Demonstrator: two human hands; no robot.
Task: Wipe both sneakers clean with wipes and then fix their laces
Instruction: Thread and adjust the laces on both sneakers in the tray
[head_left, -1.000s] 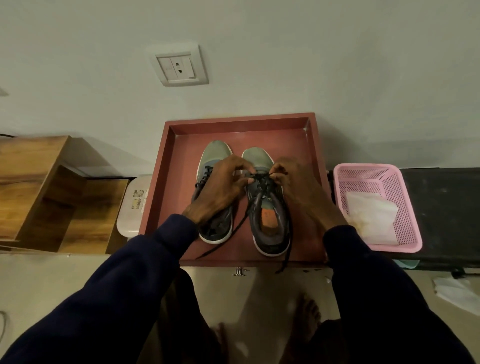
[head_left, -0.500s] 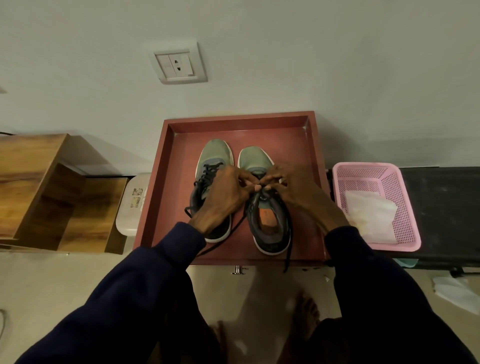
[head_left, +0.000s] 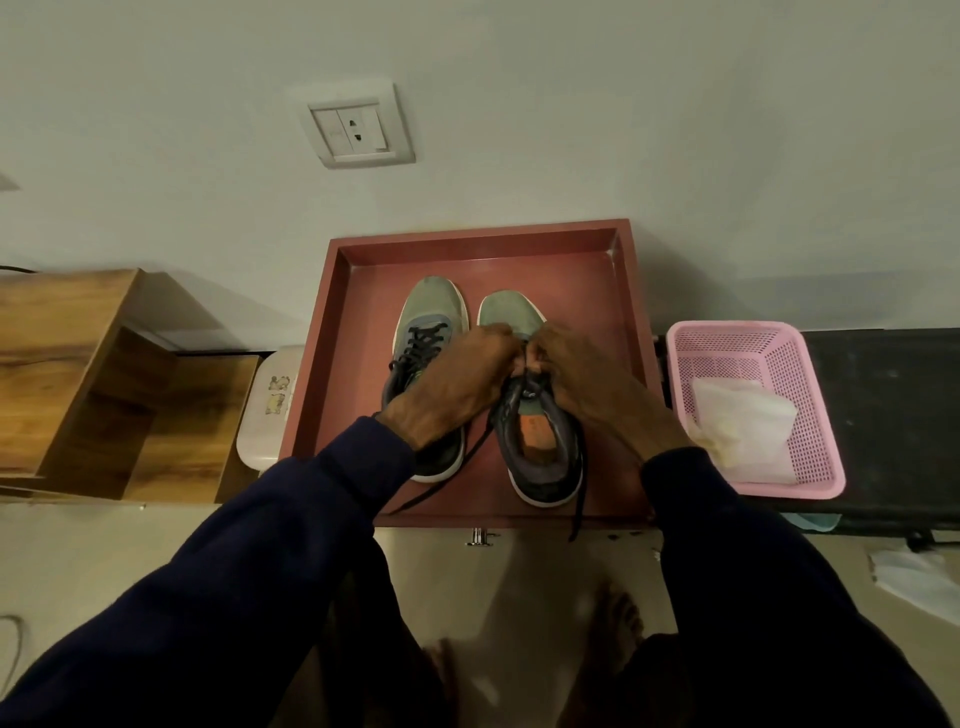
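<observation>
Two grey-green sneakers with dark heels stand side by side, toes to the wall, in a red tray (head_left: 332, 364). The left sneaker (head_left: 431, 322) shows tidy black lacing. Over the tongue of the right sneaker (head_left: 540, 447) my left hand (head_left: 457, 384) and my right hand (head_left: 582, 384) meet, fingers curled and pinching its black laces (head_left: 579, 499). Two loose lace ends trail toward the tray's front edge, one hanging over it. The knot area is hidden by my fingers.
A pink basket (head_left: 810, 374) holding a white packet of wipes (head_left: 743, 426) stands right of the tray on a dark bench (head_left: 904, 415). A white box (head_left: 265, 410) and wooden shelves (head_left: 78, 379) lie to the left. A wall socket (head_left: 358, 127) is above. My bare feet are below.
Both hands have drawn closer together over the right sneaker's tongue and shifted slightly toward its toe, still working the laces. The left sneaker's lacing is now more exposed.
</observation>
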